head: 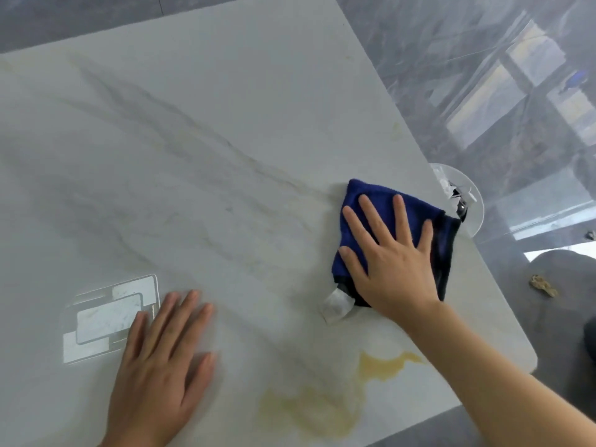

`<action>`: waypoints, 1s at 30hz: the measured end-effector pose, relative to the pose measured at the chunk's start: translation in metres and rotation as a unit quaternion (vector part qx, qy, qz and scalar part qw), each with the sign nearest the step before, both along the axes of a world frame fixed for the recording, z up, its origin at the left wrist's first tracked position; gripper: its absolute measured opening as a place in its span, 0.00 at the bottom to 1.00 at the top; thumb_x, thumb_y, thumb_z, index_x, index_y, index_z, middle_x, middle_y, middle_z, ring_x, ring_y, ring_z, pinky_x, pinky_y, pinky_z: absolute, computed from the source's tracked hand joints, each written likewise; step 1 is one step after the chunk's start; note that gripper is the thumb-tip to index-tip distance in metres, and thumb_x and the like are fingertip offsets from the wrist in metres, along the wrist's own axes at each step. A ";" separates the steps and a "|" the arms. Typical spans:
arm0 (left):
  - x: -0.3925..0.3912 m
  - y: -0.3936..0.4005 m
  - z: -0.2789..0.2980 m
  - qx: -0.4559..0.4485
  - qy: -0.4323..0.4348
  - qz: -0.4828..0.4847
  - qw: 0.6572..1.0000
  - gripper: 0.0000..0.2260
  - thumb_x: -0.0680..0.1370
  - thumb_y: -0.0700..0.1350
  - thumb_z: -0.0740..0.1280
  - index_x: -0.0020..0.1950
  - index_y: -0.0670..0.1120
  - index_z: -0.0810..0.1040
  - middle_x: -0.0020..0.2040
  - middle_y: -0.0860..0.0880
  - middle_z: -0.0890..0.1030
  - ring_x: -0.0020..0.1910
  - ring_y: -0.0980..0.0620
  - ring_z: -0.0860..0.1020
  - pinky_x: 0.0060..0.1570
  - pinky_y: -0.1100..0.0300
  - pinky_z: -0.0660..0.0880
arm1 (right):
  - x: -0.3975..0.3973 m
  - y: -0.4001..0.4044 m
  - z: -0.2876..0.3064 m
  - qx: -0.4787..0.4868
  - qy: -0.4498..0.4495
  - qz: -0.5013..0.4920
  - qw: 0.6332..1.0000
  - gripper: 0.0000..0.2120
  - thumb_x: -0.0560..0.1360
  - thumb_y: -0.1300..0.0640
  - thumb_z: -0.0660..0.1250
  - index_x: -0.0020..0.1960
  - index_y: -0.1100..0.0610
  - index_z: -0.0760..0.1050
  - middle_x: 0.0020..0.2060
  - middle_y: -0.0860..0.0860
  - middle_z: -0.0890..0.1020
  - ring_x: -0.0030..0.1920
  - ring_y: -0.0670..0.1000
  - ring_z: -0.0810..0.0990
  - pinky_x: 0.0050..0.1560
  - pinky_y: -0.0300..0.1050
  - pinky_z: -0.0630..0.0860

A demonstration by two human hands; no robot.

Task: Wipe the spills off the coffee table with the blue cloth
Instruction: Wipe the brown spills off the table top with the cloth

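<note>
- The coffee table (200, 130), a smooth white marble-look slab with grey veins and rounded corners, was seen filling most of the view.
- A thin, irregular yellow spill (338, 398) was spread near the near edge.
- The blue cloth (364, 201), folded, fuzzy and dark-edged with a white tag, was laid by the right edge.
- The right hand (392, 262) was pressed flat on the cloth, fingers straight and spread.
- The left hand (161, 362) was rested flat on the bare surface, fingers extended, nothing held.
</note>
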State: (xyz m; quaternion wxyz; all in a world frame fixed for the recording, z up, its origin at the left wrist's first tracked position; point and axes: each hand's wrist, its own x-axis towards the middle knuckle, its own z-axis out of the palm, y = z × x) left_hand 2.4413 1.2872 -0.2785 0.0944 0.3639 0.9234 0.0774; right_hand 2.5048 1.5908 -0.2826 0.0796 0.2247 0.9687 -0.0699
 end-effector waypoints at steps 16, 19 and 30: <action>0.002 -0.006 -0.005 -0.020 0.008 -0.004 1.000 0.25 0.80 0.58 0.45 0.72 0.48 0.63 0.74 0.48 0.63 0.74 0.49 0.57 0.71 0.47 0.52 | 0.002 -0.096 0.007 -0.019 0.013 0.095 0.995 0.26 0.76 0.39 0.45 0.73 0.44 0.53 0.75 0.45 0.56 0.75 0.60 0.47 0.67 0.71 0.44; 0.002 -0.007 -0.006 -0.020 0.010 -0.006 1.000 0.26 0.79 0.57 0.45 0.72 0.47 0.64 0.74 0.48 0.63 0.74 0.49 0.58 0.71 0.45 0.54 | 0.043 -0.125 0.011 -0.034 0.013 0.122 0.992 0.28 0.73 0.39 0.53 0.71 0.46 0.60 0.73 0.47 0.62 0.73 0.64 0.53 0.65 0.75 0.53; 0.002 -0.006 -0.008 -0.026 0.018 -0.006 0.999 0.24 0.79 0.55 0.46 0.72 0.48 0.64 0.74 0.49 0.62 0.74 0.49 0.58 0.70 0.44 0.56 | 0.028 -0.134 0.014 -0.001 -0.002 0.106 0.994 0.26 0.75 0.39 0.51 0.71 0.45 0.62 0.72 0.45 0.65 0.73 0.61 0.57 0.64 0.73 0.55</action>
